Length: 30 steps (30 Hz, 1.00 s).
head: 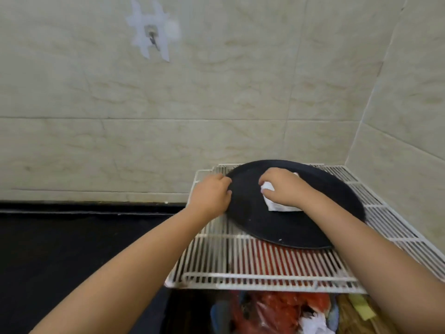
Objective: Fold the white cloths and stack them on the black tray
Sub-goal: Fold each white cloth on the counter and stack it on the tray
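Item: folded cloth [273,201], on tray [289,227] centre, long axis 11-to-5, under my right grip [283,189], fingers curled pinching it; left grip [212,194], at 9 o'clock, clasps tray rim; right nearer.

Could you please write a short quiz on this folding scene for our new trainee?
1. True or false: the black tray sits on a white wire rack.
2. Which of the hands grips the tray's rim? A) left hand B) right hand
3. Fill in: the right hand holds a white ____ over the tray.

Key: 1 true; 2 A; 3 cloth.
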Available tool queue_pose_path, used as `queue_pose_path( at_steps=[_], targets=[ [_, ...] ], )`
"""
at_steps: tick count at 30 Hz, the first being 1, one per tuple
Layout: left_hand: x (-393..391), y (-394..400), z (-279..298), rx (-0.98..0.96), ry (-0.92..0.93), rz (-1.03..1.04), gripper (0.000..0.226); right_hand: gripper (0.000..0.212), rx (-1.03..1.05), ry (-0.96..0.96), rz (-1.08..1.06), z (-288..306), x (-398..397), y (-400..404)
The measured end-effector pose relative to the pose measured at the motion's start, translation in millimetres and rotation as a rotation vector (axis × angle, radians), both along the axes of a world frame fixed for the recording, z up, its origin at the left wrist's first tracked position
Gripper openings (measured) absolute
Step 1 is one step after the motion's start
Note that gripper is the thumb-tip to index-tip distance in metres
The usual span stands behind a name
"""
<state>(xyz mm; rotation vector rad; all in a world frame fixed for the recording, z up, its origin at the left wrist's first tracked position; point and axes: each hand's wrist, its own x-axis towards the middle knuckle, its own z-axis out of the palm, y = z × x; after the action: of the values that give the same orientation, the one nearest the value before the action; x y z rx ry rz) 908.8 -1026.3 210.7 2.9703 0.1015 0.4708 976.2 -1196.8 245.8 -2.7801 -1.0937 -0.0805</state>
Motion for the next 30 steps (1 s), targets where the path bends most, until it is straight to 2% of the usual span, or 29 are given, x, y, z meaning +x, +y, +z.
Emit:
queue_pose_path(
  at_steps=[4, 9, 19, 24, 30],
  targets=[
    [-90, 76, 15, 0.056, -0.062, 0.191, 0.033, 0.033, 0.06, -0.036, 0.185, 12, -66, 91],
    [-251, 187, 15, 0.11, -0.067, 0.499, 0.037, 0.041, 0.132, -0.035, 0.402, 18, -185, 227],
    [-576, 344, 11, 0.136, 0.091, 1.134, 0.036, 0.048, 0.112, 0.061, 0.833, 3, -445, 465],
    [-690, 408, -8, 0.171, 0.121, 1.336, 0.039, 0.052, 0.121, 0.075, 1.002, -17, -556, 573],
    [-779, 516, -24, 0.155, 0.144, 1.509, 0.037, 0.049, 0.114, 0.109, 1.172, -39, -654, 718]
  ],
)
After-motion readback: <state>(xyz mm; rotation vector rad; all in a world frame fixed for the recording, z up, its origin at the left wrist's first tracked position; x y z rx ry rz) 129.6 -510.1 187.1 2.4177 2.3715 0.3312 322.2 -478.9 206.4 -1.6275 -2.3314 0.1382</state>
